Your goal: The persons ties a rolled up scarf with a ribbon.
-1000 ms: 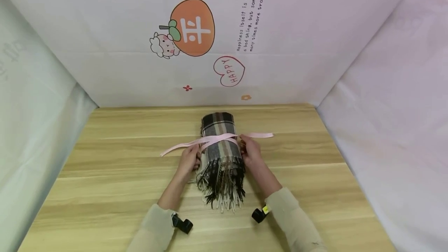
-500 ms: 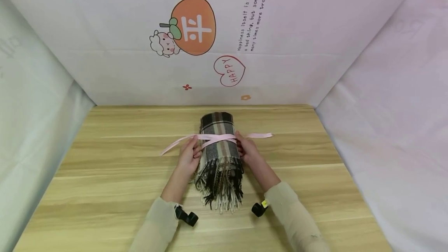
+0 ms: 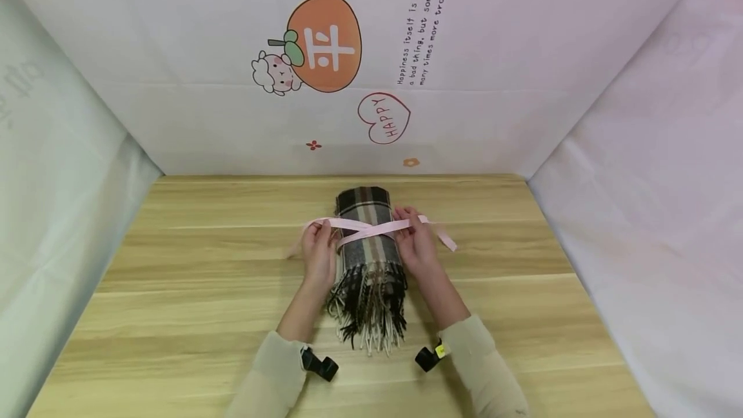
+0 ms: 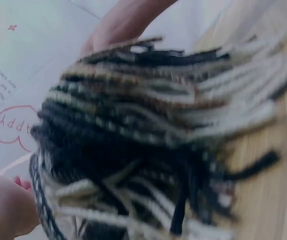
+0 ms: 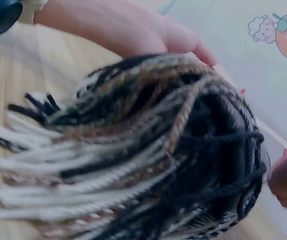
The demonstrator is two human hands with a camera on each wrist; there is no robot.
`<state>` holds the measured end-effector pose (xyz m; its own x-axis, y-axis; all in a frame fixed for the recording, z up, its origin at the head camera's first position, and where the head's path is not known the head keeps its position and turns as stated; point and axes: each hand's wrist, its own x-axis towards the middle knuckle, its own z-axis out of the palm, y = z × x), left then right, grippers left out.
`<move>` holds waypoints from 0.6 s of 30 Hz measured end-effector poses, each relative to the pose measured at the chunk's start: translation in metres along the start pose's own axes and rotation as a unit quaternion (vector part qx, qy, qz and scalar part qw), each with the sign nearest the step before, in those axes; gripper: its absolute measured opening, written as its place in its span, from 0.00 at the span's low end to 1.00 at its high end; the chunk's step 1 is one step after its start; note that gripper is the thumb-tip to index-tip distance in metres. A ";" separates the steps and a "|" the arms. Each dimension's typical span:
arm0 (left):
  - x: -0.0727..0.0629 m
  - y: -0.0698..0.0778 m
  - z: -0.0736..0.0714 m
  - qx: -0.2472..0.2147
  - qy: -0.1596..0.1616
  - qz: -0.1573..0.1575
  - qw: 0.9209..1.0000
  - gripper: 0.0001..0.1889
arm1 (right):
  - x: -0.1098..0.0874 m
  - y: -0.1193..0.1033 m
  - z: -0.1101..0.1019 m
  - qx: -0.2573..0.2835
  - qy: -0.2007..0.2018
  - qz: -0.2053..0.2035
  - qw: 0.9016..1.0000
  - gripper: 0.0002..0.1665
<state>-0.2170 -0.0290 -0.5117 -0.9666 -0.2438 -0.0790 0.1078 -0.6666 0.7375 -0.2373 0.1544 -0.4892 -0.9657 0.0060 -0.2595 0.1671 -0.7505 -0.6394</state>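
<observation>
A rolled scarf of black, grey, cream and brown plaid woven cloth (image 3: 369, 253) lies on the pale wood-grain surface (image 3: 203, 289), about midway between its left and right edges. The bare end of this single soft cylinder is near the far edge; the other end, a dense fringe of twisted black, cream and brown cords (image 3: 371, 308), spreads toward the near edge.

One flat, smooth pale-pink ribbon (image 3: 383, 228) goes round the roll, its two lengths crossing on top. The left hand (image 3: 319, 253) pinches one length between thumb and fingers just beside the scarf; the right hand (image 3: 418, 245) pinches the other on the opposite side. Two tails run beyond the hands, the left one blurred, the right one slanting toward the right edge. In both wrist views the fringe hides much of the scene.

Two beige cloth sleeves (image 3: 490, 366) reach in over the near edge, each with one black device (image 3: 427, 358) at its cuff. Past the far edge stands a white cloth backdrop (image 3: 232, 128), printed with one round orange fruit (image 3: 325, 44) and one red heart outline (image 3: 384, 118).
</observation>
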 end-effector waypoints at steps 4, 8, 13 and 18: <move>-0.006 0.000 0.007 -0.036 -0.053 0.007 0.998 0.04 | -0.005 0.007 0.003 -0.026 -0.067 -0.002 0.997 0.22; -0.006 -0.001 0.013 -0.030 -0.076 0.007 0.997 0.08 | -0.008 0.014 0.005 -0.086 -0.084 -0.019 0.993 0.25; -0.008 -0.003 0.017 0.006 -0.084 -0.002 0.996 0.07 | -0.013 0.015 0.006 -0.127 -0.125 -0.004 0.984 0.29; -0.008 -0.004 0.018 0.050 -0.106 -0.005 0.993 0.16 | -0.019 0.014 0.006 -0.183 -0.184 0.003 0.966 0.36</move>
<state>-0.2143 -0.0118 -0.5019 -0.9959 -0.0763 0.0477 0.0838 -0.5921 0.8015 -0.2181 0.1399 -0.4889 -0.9588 -0.2824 -0.0321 0.1664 -0.4662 -0.8689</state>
